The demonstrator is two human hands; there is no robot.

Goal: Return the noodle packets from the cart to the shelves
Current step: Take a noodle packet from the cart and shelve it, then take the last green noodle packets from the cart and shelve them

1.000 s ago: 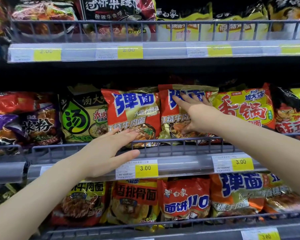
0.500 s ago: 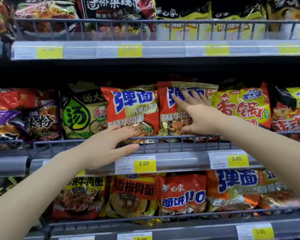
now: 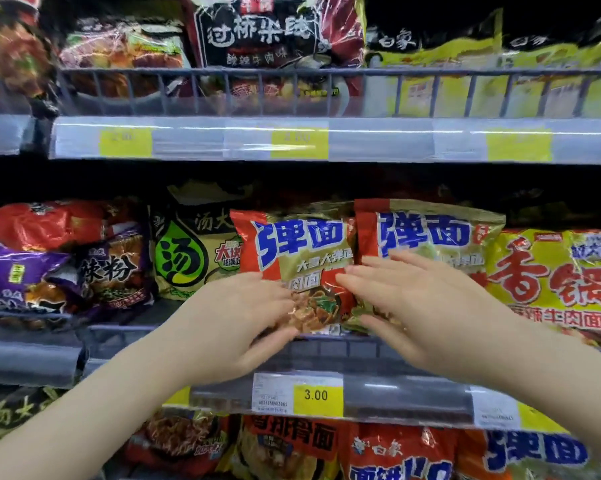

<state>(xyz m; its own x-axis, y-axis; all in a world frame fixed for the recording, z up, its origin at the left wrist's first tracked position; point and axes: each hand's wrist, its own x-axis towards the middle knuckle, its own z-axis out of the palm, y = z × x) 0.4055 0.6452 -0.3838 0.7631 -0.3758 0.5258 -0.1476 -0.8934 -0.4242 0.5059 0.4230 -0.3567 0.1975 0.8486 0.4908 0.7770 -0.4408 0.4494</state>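
Two red-and-gold noodle packets with blue lettering stand side by side on the middle shelf [image 3: 344, 351], behind its wire rail. My left hand [image 3: 238, 317] lies flat against the lower left of the left packet [image 3: 292, 251], fingers spread. My right hand [image 3: 416, 306] rests with fingers apart over the lower edge where the left packet meets the right packet [image 3: 427, 237]. Neither hand grips a packet. No cart is in view.
A green-and-cream packet [image 3: 188, 251] stands left of the pair and a yellow packet [image 3: 555, 282] right of it. Purple and red packets fill the far left. The upper shelf [image 3: 326, 140] and lower shelf hold more packets. A 3.00 price tag [image 3: 316, 394] sits below.
My right hand has slid down and left from the right packet's face to the seam between the two packets. My left hand has risen from the rail onto the left packet. The view moved closer.
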